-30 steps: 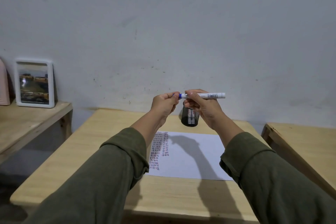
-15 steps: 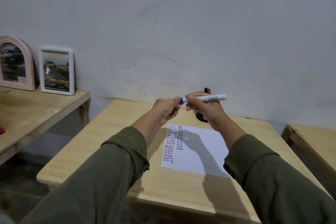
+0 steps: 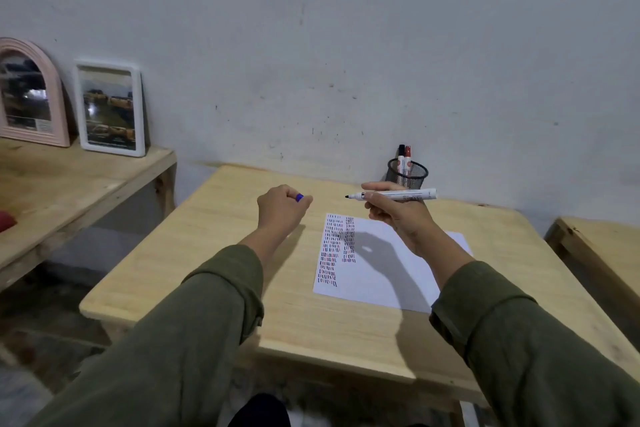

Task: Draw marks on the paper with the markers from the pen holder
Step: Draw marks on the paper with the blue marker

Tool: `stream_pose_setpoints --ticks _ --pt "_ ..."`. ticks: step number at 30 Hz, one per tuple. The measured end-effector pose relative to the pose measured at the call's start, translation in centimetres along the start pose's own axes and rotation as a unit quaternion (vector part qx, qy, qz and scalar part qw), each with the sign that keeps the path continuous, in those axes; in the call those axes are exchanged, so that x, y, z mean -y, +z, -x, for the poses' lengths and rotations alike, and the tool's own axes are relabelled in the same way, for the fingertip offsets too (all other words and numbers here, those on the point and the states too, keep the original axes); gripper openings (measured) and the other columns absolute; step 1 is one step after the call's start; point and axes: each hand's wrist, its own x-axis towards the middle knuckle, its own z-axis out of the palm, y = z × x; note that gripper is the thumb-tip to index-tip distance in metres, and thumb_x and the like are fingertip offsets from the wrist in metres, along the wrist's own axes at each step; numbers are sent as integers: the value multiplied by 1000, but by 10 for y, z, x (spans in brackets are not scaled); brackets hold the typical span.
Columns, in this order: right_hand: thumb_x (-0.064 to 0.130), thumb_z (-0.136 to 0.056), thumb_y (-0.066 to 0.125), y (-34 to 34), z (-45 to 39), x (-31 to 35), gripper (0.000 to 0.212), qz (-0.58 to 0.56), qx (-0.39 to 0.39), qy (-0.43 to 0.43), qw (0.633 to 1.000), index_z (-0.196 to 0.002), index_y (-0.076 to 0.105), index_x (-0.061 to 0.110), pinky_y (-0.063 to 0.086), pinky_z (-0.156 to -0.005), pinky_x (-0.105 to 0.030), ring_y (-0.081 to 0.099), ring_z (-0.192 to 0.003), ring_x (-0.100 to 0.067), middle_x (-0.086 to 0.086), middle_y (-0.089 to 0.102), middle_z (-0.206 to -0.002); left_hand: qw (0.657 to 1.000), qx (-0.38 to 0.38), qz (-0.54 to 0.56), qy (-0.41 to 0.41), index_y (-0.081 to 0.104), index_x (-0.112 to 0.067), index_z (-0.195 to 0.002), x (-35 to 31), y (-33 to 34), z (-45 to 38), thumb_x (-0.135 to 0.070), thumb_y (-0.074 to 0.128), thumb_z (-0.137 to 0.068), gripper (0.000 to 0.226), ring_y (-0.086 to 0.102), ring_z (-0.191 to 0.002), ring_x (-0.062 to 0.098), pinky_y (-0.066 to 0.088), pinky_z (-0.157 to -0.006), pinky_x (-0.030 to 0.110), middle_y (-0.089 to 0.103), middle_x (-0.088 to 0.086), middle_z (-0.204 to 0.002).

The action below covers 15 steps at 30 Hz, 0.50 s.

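Note:
My right hand holds a white marker level above the paper, its bare dark tip pointing left. My left hand is closed around the blue cap, which peeks out between the fingers, a short gap left of the tip. The white paper lies on the wooden table, with columns of short blue, red and black strokes along its left side. A black mesh pen holder stands at the wall behind my right hand, with a black-capped and a red-capped marker in it.
A lower wooden shelf at the left carries a pink arched frame and a white picture frame leaning on the wall. Another wooden surface begins at the right. A red object shows at the left edge.
The cap has come off the marker: my left hand moved left with the blue cap, and the tip is now bare. The view has shifted, so the pen holder shows.

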Motion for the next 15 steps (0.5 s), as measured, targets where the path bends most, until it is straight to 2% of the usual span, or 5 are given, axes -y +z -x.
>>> stream_pose_setpoints --ticks 2,5,9,12,15 --pt "4 -83 66 -1 4 -11 11 -5 -12 15 1000 -90 70 11 49 -66 -22 55 -65 -13 -8 59 -72 1000 12 -20 3 63 -13 -80 12 6 4 -29 66 -81 16 61 -97 26 44 -80 24 66 12 -78" --pt "1 -84 63 -1 8 -23 12 -15 -20 31 999 -87 69 10 47 -65 -24 52 -63 -16 -8 58 -72 999 31 -15 -8 62 -14 -77 25 17 12 -21 66 -79 9 61 -75 21 39 -53 8 63 9 -78" --pt "0 -84 63 0 11 -30 12 -14 -18 39 999 -87 69 10 45 -64 -25 50 -62 -17 -9 56 -72 998 37 -53 9 64 -15 -76 38 30 14 -16 62 -76 3 61 -76 21 47 -67 20 68 10 -84" --pt "0 -84 63 2 10 -32 11 -17 -14 42 999 -87 69 9 47 -61 -22 50 -63 -15 -8 58 -72 996 48 -78 18 68 -8 -86 41 33 12 -12 59 -79 11 57 -79 19 40 -70 19 66 8 -82" --pt "1 -83 64 3 8 -34 10 -18 -12 44 999 -88 69 8 47 -59 -20 51 -65 -15 -7 58 -71 996 46 -80 11 68 -6 -92 45 36 12 -13 59 -82 15 57 -84 19 39 -71 20 70 11 -92"
